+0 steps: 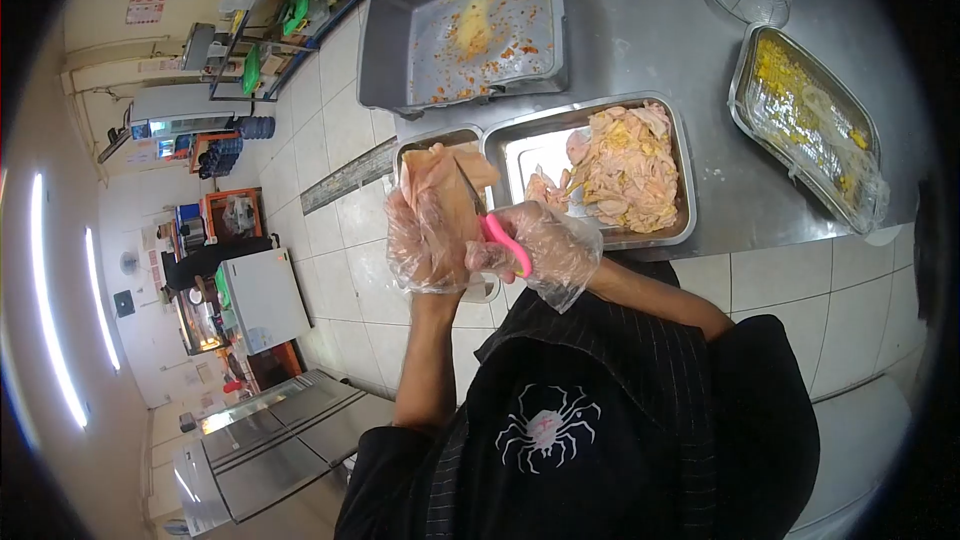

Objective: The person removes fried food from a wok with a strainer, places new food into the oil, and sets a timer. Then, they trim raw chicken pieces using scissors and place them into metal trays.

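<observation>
Raw chicken piece is up in the left hand, bunched in a closed grip, its top end overlapping the small metal tray in this view. Long axis runs roughly away from the body, and the left hand's obviously the nearer one, since it's holding it. The right hand is just beside it, fingers curled round pink-handled scissors, so the piece is ahead and left of that hand. The blades slant toward the piece's right side; can't tell if they're around the meat or only alongside. Looks-wise: pale peachy pink, floppy, kinda wrinkly and folded at the top, smoother and a bit shiny down the middle. Clear plastic gloves hide the lower part.
</observation>
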A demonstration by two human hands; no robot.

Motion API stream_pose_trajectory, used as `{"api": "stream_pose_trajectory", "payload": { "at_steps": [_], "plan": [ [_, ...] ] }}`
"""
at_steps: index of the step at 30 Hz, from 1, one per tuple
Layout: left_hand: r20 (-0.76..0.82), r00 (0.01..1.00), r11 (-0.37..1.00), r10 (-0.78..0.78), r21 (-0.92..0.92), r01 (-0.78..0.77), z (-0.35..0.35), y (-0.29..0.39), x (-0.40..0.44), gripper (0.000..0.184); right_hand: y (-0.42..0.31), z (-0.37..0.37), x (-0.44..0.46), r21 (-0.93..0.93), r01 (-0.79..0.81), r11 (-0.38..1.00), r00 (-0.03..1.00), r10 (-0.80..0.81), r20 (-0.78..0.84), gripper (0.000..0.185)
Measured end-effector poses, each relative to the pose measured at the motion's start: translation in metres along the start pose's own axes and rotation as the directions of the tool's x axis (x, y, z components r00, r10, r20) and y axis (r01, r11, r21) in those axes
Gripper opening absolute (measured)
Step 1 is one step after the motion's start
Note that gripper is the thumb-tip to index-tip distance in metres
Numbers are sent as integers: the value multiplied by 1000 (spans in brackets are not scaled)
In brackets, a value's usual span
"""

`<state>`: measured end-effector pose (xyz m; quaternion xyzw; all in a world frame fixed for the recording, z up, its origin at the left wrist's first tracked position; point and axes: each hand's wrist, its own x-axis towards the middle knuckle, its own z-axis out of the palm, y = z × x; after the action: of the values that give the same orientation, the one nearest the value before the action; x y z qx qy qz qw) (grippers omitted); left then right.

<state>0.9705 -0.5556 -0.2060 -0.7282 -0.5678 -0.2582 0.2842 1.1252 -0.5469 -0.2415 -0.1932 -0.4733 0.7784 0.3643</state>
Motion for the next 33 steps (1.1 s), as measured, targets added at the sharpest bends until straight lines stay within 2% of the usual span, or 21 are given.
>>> {"api": "stream_pose_trajectory", "payload": {
  "at_steps": [1, 2, 4, 6, 8, 10, 12, 14, 15, 16, 17, 18, 20, 21, 22, 24, 26, 28, 29, 31, 33],
  "plan": [
    [237, 934, 842, -266, -414, 345, -22, 18, 17, 31, -4, 1, -1, -3, -1, 1000, 1000, 1, 5, 31],
    [538, 762, 422, -360, -635, 647, -33, 29, 26, 33, -7, 1, -1, 52, -53, 997, 998, 51, 42, 29],
    [528, 780, 346, -337, -701, 624, -26, 25, 9, 33, -10, 2, -2, 101, -109, 989, 992, 101, 80, 27],
    [513, 798, 268, -317, -758, 594, -26, 26, -1, 33, -10, 5, -1, 277, -22, 961, 999, 13, 37, 35],
    [604, 727, -93, -326, -786, 611, -30, 28, -4, 33, 8, 4, -1, 247, -36, 968, 999, 32, 20, 33],
    [632, 704, -80, -324, -760, 645, -34, 24, -6, 33, 8, 6, 0, 218, -53, 974, 999, 54, 2, 31],
    [670, 666, -74, -326, -721, 689, -41, 21, -13, 32, 7, 9, -2, 692, 15, 722, 998, 35, -59, 24],
    [596, 751, 341, -286, -669, 661, -46, 18, -12, 30, 36, -11, 2, 571, 26, 821, 998, 10, -59, 22],
    [595, 748, 339, -294, -667, 663, -49, 16, -9, 30, 34, -22, 5, 683, -11, 730, 1000, 9, 7, 23],
    [524, 828, 537, -199, -649, 539, -52, 13, -3, 27, 33, -27, 5, 779, -56, 625, 997, 0, 72, 28],
    [463, 882, 703, -84, -600, 382, -54, 9, 0, 25, 36, -26, 2, 396, 8, 918, 999, 11, -44, 25],
    [466, 880, 701, -93, -597, 390, -55, 2, 0, 25, 34, -22, 5, 395, -2, 919, 999, 19, -39, 25],
    [628, 762, 502, 159, -716, 485, -57, -10, -4, 22, 30, -14, 13, 687, 120, 717, 990, -141, -26, 22],
    [809, 585, 342, 48, -564, 752, -60, -5, 9, 19, 22, -19, 15, 196, 360, 912, 924, -377, 61, 18],
    [813, 581, 337, 40, -559, 758, -64, -6, 11, 19, 15, -16, 11, 199, 350, 916, 927, -368, 65, 18],
    [986, 151, 202, -69, -135, 970, -69, -14, 15, 20, 3, -14, 8, 286, 98, 953, 991, -120, 61, 17],
    [990, 137, 131, -46, -130, 983, -69, -21, 12, 21, 4, -19, 8, 202, 103, 974, 995, -100, -26, 15],
    [953, 303, 150, -24, -296, 943, -63, -31, 2, 22, 14, -26, 8, 302, 219, 928, 954, -139, -267, 14],
    [953, 302, 151, -25, -295, 943, -61, -34, 0, 22, 18, -31, 5, 156, 219, 963, 951, -175, -255, 13],
    [984, 176, -92, -31, -178, 980, -54, -40, -2, 22, 26, -31, -1, 188, 231, 955, 947, -177, -268, 13],
    [977, 210, -105, -48, -214, 971, -46, -38, -5, 22, 34, -33, -7, 223, 241, 944, 945, -176, -277, 13]
  ]
}}
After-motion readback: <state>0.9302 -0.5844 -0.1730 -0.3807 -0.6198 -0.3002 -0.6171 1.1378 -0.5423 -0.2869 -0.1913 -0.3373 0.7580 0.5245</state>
